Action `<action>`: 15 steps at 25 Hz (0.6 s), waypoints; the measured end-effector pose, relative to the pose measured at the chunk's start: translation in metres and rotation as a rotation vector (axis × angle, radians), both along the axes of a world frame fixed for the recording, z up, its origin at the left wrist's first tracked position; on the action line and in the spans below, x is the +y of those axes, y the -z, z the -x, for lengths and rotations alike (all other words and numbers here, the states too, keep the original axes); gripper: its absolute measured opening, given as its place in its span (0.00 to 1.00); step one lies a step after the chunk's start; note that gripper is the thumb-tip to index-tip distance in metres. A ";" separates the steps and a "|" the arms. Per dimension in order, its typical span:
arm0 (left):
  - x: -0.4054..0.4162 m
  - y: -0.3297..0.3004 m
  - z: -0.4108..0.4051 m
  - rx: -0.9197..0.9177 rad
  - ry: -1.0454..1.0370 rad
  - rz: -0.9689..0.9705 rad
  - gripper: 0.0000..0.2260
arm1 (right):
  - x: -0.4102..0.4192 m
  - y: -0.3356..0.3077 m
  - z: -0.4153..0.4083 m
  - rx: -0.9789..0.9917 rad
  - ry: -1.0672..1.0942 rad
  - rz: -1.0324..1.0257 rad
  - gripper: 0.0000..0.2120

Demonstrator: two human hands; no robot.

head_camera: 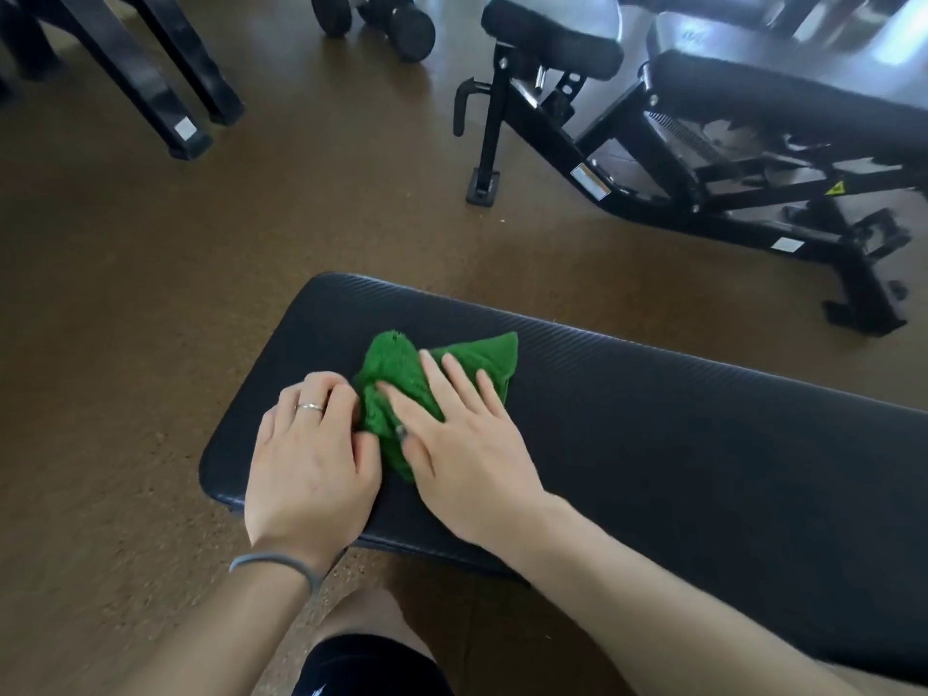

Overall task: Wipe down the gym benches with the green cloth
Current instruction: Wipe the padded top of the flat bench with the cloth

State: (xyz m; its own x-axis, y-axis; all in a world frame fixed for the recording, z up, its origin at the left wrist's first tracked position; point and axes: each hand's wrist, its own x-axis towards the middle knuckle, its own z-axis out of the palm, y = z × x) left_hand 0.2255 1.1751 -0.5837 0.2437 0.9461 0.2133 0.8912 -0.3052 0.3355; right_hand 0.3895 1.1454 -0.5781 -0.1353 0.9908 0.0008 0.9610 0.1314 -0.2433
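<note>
hands (391, 459) on green cloth (401, 369), flat bench (653, 419)

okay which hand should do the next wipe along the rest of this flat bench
The right hand, probably. It lies flat on the green cloth, and the uncovered flat bench stretches to its side. The left hand only pinches the cloth's edge near the bench end.
</note>
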 end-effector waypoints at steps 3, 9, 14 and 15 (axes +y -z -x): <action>0.000 -0.002 0.001 0.013 0.004 0.015 0.08 | 0.012 0.000 -0.008 -0.001 -0.010 -0.006 0.24; 0.002 0.000 0.003 0.012 -0.001 0.028 0.04 | 0.084 0.002 0.000 0.019 0.086 0.034 0.24; 0.000 -0.001 0.003 0.011 0.007 0.013 0.07 | 0.016 0.000 0.004 0.041 0.024 0.012 0.24; 0.000 -0.001 0.003 0.010 0.007 0.008 0.08 | 0.003 0.000 0.002 0.030 -0.007 0.021 0.24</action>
